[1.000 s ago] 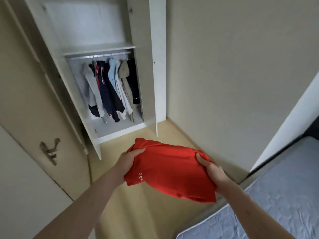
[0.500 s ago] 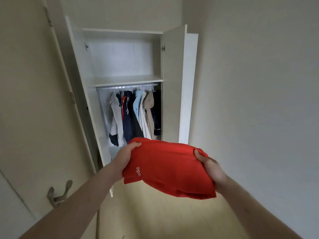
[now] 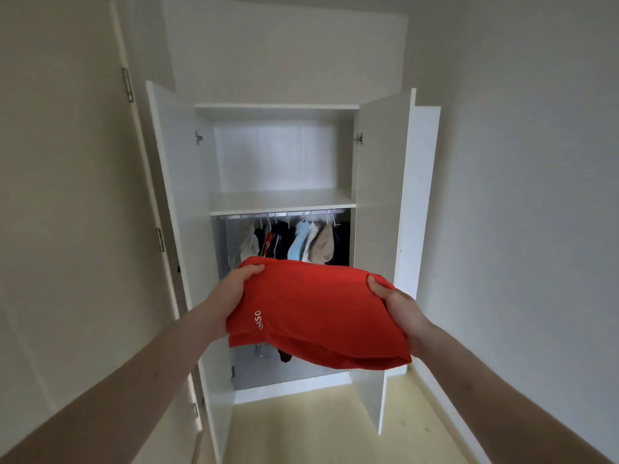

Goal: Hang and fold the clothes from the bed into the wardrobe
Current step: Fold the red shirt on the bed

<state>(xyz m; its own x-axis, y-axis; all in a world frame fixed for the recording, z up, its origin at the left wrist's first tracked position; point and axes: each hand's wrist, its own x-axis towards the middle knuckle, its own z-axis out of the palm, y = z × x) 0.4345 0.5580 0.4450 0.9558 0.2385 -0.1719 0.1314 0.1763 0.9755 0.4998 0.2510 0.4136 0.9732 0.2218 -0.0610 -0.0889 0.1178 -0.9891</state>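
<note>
Raised since before, one folded red garment (image 3: pixel 318 309) gripped by left hand (image 3: pixel 231 296) and right hand (image 3: pixel 398 306) facing one open wardrobe (image 3: pixel 281 199)

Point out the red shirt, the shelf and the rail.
red shirt (image 3: pixel 318 313): head view, middle of the folded cloth.
shelf (image 3: pixel 278 197): head view, bare top surface.
rail (image 3: pixel 248 216): head view, left stretch above the hangers.
</note>
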